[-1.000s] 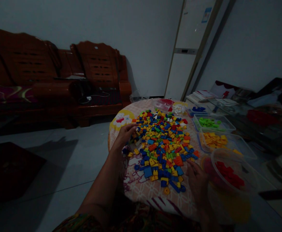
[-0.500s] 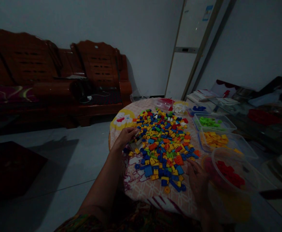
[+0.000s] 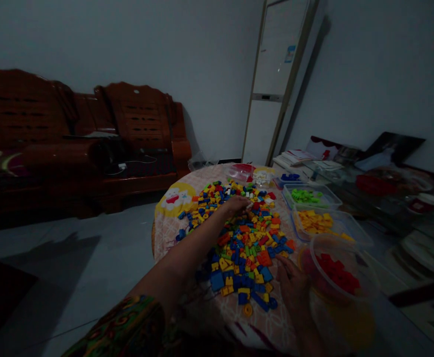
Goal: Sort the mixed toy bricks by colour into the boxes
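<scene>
A large heap of mixed toy building bricks [image 3: 235,248], blue, yellow, orange, green and red, lies spread over a round table with a patterned cloth [image 3: 172,218]. Above the heap's upper middle, my left hand [image 3: 235,206] has its fingers closed, and a small white brick [image 3: 250,204] shows at the fingertips. My right hand [image 3: 293,280] rests by the heap's right edge, near an orange brick [image 3: 264,258]; its fingers are stretched out and I see nothing held in them. The left forearm hides part of the heap.
Along the table's right side stand clear containers with red bricks [image 3: 338,272], yellow bricks [image 3: 315,221], green bricks [image 3: 306,196] and blue bricks [image 3: 290,177]. White pieces [image 3: 262,177] lie at the back beside a clear plastic box [image 3: 241,172]. A wooden sofa [image 3: 138,119] is behind.
My left hand has moved right, from the heap's left edge to above its middle, with the small white brick at its fingertips. My right hand stays by the heap's right edge. The view has shifted.
</scene>
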Demonstrator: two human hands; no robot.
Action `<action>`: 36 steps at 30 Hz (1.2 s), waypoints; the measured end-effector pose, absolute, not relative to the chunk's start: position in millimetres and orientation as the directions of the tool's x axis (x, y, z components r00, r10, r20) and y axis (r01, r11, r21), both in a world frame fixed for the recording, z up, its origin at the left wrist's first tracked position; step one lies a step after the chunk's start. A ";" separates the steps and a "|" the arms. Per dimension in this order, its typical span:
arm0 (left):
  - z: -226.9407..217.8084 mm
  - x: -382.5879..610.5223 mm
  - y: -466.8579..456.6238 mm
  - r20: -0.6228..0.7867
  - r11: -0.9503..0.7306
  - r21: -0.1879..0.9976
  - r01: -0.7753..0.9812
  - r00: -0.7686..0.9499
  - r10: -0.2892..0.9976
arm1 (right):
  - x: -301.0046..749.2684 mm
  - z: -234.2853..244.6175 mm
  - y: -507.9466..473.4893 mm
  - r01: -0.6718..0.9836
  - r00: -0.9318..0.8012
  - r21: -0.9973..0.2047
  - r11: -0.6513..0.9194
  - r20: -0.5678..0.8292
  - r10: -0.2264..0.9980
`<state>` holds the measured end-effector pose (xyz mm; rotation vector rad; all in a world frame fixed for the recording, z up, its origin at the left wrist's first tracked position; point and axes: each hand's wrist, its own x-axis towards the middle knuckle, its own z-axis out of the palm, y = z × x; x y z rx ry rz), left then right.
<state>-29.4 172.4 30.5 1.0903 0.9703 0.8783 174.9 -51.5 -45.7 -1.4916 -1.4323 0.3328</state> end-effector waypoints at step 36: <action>29.6 -161.5 39.7 0.068 -0.125 0.440 0.889 0.105 0.992 | 169.6 -40.0 -51.0 0.585 0.246 -0.790 0.185 0.390 0.888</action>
